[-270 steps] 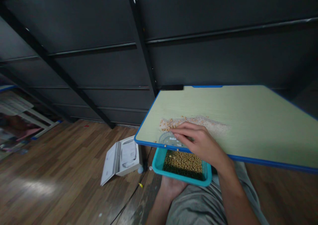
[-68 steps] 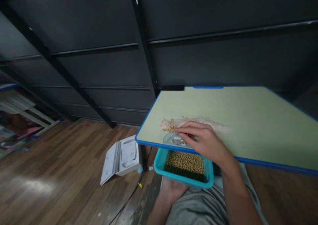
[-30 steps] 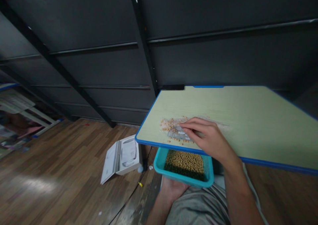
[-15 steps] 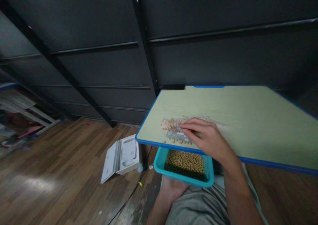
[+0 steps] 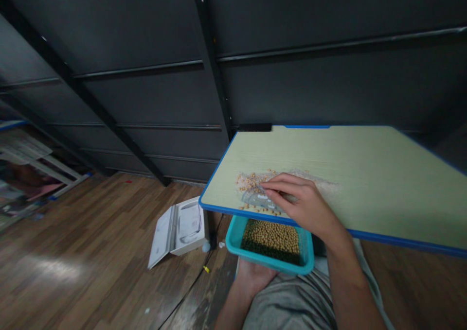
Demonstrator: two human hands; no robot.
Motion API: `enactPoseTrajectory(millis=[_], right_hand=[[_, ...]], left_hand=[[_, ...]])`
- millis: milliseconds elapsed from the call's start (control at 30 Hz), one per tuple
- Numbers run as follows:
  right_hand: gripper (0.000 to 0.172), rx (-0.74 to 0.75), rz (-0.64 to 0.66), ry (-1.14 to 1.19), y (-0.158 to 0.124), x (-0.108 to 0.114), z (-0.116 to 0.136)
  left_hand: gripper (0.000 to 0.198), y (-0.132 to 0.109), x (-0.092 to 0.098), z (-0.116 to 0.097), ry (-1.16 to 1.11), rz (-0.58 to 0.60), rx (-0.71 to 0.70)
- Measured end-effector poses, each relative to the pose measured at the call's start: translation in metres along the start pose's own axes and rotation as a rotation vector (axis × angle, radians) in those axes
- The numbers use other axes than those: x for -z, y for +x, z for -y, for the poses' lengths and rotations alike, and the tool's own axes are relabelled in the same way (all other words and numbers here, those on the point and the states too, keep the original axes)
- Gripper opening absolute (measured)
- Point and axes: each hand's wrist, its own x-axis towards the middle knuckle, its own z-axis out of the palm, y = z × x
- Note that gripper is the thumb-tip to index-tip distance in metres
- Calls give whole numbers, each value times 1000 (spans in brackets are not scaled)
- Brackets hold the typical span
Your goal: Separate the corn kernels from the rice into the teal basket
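Observation:
My left hand (image 5: pixel 254 275) supports a teal plastic basket (image 5: pixel 233 240) from below; its fingers are mostly hidden beneath it. Inside the basket lies a mass of round, tan beans (image 5: pixel 272 236). The basket sits just under the near edge of a small table (image 5: pixel 357 174). Over the tabletop, my right hand (image 5: pixel 297 199) has its thumb and fingertips drawn close together at a scatter of loose beans (image 5: pixel 251 180). Whether a bean is between those fingertips cannot be made out. Several more beans lie along the table's near edge, beside a greyish printed or see-through patch (image 5: pixel 251 199).
Fine pale debris (image 5: pixel 328 185) spreads across the tabletop. A black object (image 5: pixel 254 127) is at its far left corner. An opened white box (image 5: pixel 188 225) and a black cable (image 5: pixel 186 293) lie on the wooden floor. A dark panelled wall (image 5: pixel 153 96) rises behind.
My right hand has shifted very slightly left. Several beans near the table's front edge have changed position. My left hand and the basket stay in place.

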Motion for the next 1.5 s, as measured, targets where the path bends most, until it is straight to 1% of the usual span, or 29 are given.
enactPoseTrajectory(millis=[133,200,400,467,500,600,700,833,1100,1267,1500], right_hand=[[25,-4,9,4,-1,0,0],[25,-9,14,1,-1,-1,0],[25,-6,20,18,2,-5,0],[25,3,25,21,2,-6,-1],[25,7,27,22,2,-6,-1],[25,11,28,19,2,-6,-1],[26,10,31,12,2,-6,0],[25,10,46,24,2,-6,1],[26,17,56,60,3,-5,3],[26,14,63,77,3,-4,6],[24,17,50,53,3,-3,4]], left_hand=[[41,-2,7,2,-8,-20,0],[40,-4,6,3,-2,-24,-11],[40,-11,-15,0,38,-1,-18],[40,-13,-17,-3,40,-3,-28],[41,-14,-17,-5,39,-4,-30],[43,-19,-11,-11,42,7,20],[45,-23,-8,-14,39,3,10],[43,-24,-13,-15,24,-12,-15],[40,-21,-22,-17,9,-32,-18],[37,-21,-22,-18,19,-70,-27],[39,-22,-21,-17,42,-35,-21]])
